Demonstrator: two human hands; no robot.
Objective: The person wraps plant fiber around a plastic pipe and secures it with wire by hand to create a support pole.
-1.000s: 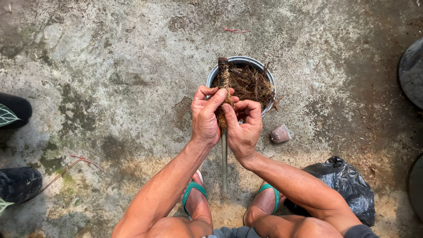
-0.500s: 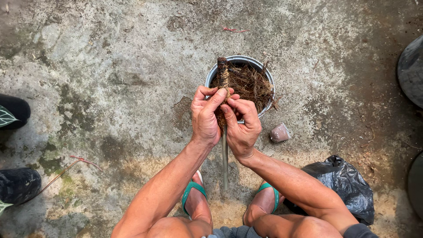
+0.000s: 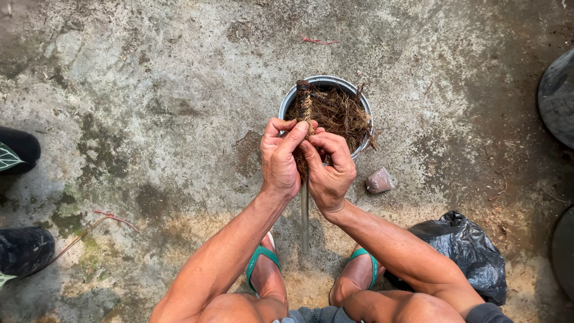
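Both hands grip a slim grey pole point(image 3: 304, 215) that stands upright between my feet. My left hand point(image 3: 280, 158) and my right hand point(image 3: 329, 170) press brown coconut fibre point(image 3: 306, 107) around its upper part, and the fibre-wrapped tip rises past my fingers. Just beyond the hands stands a round grey pot point(image 3: 287, 107) filled with loose brown fibre point(image 3: 338, 113).
Rough, mossy concrete floor all round. A small pinkish pouch point(image 3: 379, 180) lies right of the pot, a black plastic bag point(image 3: 463, 248) by my right foot. Dark pots point(image 3: 18, 149) with leaves stand at the left edge, dark round containers point(image 3: 556, 96) at the right edge.
The hands keep their grip on the pole, with only slight finger shifts on the fibre. Nothing else has moved.
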